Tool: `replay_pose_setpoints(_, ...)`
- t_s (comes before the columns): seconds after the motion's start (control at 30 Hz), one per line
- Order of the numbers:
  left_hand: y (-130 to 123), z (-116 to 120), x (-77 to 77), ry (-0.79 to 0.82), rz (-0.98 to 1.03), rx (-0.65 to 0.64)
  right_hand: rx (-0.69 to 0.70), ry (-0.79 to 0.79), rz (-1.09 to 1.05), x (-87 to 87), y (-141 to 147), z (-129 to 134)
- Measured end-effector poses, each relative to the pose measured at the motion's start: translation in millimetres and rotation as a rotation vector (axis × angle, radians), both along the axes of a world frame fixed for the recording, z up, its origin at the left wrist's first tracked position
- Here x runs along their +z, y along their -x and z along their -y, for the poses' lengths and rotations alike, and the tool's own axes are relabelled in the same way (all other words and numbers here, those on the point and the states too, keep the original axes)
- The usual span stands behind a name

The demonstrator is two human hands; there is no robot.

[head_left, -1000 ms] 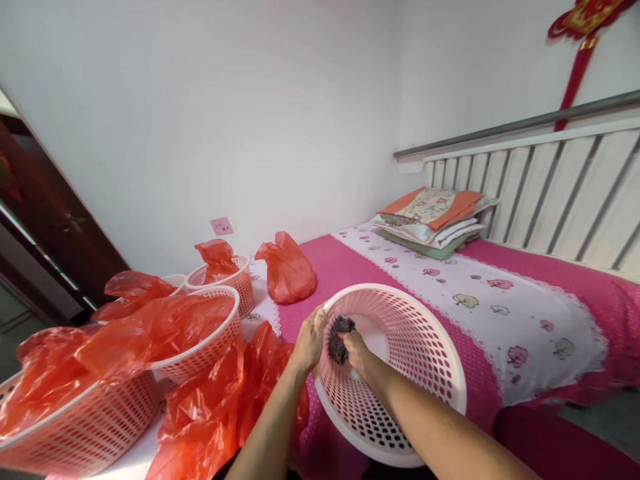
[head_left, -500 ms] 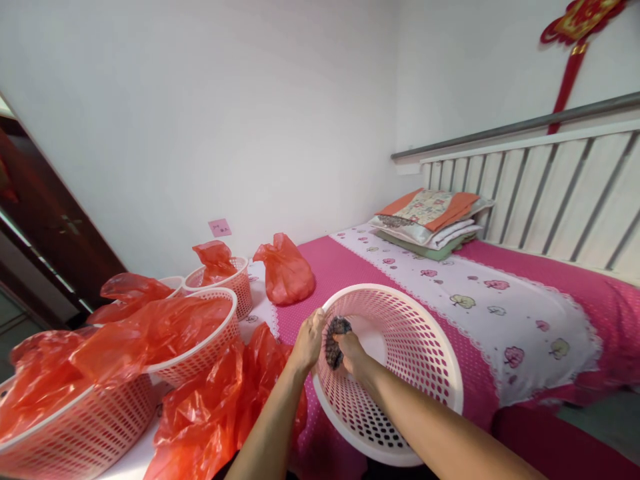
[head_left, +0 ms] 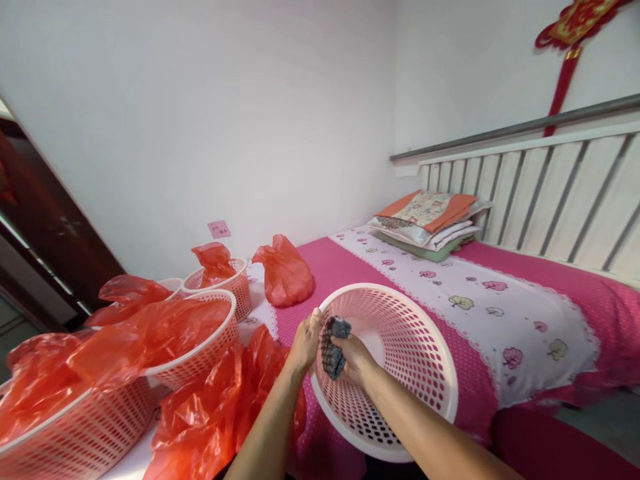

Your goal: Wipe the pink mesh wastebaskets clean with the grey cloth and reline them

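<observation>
A pale pink plastic basket (head_left: 420, 333) with perforated sides lies tilted in front of me, its mouth toward me. My left hand (head_left: 306, 343) is closed on its left rim. Inside, my right hand (head_left: 354, 357) grips a dark grey, knobbly-textured cloth (head_left: 334, 347) and presses it against the left inner wall. Part of the cloth is hidden behind my fingers.
At left stand several pink baskets (head_left: 100, 427) with red plastic bags (head_left: 200, 333) in them. Another red bag (head_left: 286, 272) sits upright on the pink bedspread (head_left: 325, 260). Folded bedding (head_left: 430, 220) lies by the white headboard (head_left: 525, 193).
My right hand has shifted slightly with the cloth along the inner wall, and more of the cloth's grey side shows. My left hand stays on the rim.
</observation>
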State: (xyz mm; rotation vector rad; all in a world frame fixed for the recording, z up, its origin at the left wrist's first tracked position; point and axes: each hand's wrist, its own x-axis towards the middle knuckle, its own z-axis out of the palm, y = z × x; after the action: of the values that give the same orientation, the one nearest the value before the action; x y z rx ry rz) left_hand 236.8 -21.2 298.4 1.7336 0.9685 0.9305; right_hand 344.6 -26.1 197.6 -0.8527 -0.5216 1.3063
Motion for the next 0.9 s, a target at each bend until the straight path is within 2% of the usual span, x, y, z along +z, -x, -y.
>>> replay_pose_setpoints(0.3,2.0,-3.2,-3.3,-0.013,-0.018,0.039,0.018,0.006,-0.125,37.7,0.1,38.4)
replay_pose_setpoints(0.5,2.5,-6.8,-5.0,-0.046,0.065,-0.081,-0.008,0.03,-0.154,58.8,3.1,57.0)
replay_pose_setpoints(0.67,3.0,-8.6,-6.4,-0.025,0.074,-0.064,-0.022,0.008,-0.135,61.9,5.4,66.3)
replay_pose_setpoints(0.9,4.1,0.3,6.2,0.047,0.09,-0.073,0.039,-0.036,-0.138,52.8,6.2,72.5)
